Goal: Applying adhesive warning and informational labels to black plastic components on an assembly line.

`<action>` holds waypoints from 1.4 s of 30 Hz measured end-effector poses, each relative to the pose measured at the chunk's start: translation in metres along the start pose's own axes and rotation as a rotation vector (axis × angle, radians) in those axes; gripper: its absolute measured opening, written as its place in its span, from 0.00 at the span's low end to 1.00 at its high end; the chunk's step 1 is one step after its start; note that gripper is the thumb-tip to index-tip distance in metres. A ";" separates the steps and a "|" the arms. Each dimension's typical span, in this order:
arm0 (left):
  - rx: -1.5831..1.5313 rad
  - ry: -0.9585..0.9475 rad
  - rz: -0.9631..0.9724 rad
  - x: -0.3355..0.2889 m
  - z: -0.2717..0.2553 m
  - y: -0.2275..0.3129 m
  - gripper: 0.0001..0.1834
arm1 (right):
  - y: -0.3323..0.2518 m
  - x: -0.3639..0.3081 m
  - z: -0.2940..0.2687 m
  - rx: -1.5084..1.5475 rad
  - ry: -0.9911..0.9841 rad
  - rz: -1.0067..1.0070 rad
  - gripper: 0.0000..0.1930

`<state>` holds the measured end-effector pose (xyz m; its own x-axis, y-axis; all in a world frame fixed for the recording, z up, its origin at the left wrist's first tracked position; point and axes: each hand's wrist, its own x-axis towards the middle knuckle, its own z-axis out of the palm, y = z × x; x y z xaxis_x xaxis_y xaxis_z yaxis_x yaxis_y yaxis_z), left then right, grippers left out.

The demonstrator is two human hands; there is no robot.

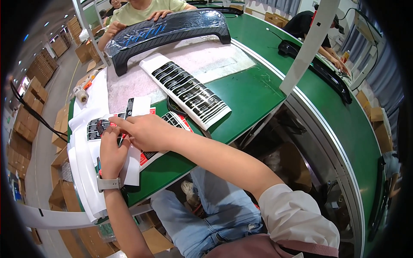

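My left hand (113, 155), with a pale watch (109, 184) on its wrist, is closed at a white sticker sheet (132, 167) printed partly in black. My right hand (150, 131) reaches across from the right, its fingers bent and meeting the left fingertips over the sheet's black label (94, 130). What lies right between the fingertips is mostly hidden. Under and beside my right hand, more sheets with black and red labels (148, 158) lie on the green table (160, 175). A long white sheet of black labels (189, 91) lies beyond them.
Across the table, a person's hands (160, 15) hold a long black plastic part (172, 32) partly wrapped in clear film, above a pale cloth (232, 62). A tape roll (81, 93) is at left. A white post (307, 51) rises at right, before a curved green bench (344, 129).
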<state>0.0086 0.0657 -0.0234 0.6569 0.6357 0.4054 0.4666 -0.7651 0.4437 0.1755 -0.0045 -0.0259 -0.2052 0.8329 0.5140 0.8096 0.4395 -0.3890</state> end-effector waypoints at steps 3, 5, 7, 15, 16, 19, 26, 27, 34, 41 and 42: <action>-0.002 -0.002 0.007 0.000 -0.001 -0.002 0.10 | 0.000 0.001 0.001 -0.001 -0.006 -0.004 0.38; 0.001 -0.003 0.005 -0.001 -0.002 -0.001 0.10 | -0.005 0.001 -0.003 -0.005 -0.025 0.027 0.39; 0.032 0.016 0.011 -0.002 -0.003 0.004 0.11 | -0.006 0.000 -0.004 -0.006 -0.046 0.053 0.39; 0.025 0.010 -0.002 -0.001 -0.001 0.002 0.11 | -0.004 0.000 -0.002 -0.005 -0.010 0.052 0.38; 0.019 0.007 0.002 -0.001 -0.001 0.002 0.11 | -0.005 0.001 -0.002 -0.010 -0.012 0.054 0.38; 0.014 0.014 0.015 -0.001 0.000 0.000 0.11 | 0.000 0.001 0.003 0.017 0.025 0.027 0.38; 0.008 0.018 0.014 -0.001 -0.001 0.003 0.11 | -0.002 0.000 0.001 0.014 0.008 0.051 0.37; 0.009 0.019 0.013 -0.001 -0.001 0.004 0.11 | -0.003 -0.001 0.000 0.016 0.004 0.052 0.37; 0.038 -0.014 0.010 -0.001 -0.004 0.003 0.14 | -0.001 0.000 0.003 0.023 0.011 0.034 0.37; 0.055 -0.063 -0.019 0.000 -0.006 0.006 0.18 | -0.002 0.000 0.001 -0.005 -0.014 0.047 0.36; 0.055 -0.063 -0.020 0.000 -0.007 0.006 0.18 | -0.002 0.000 0.001 -0.008 -0.007 0.040 0.36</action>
<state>0.0072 0.0616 -0.0155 0.6821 0.6448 0.3450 0.5110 -0.7577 0.4058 0.1730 -0.0053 -0.0260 -0.1769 0.8520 0.4928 0.8217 0.4034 -0.4025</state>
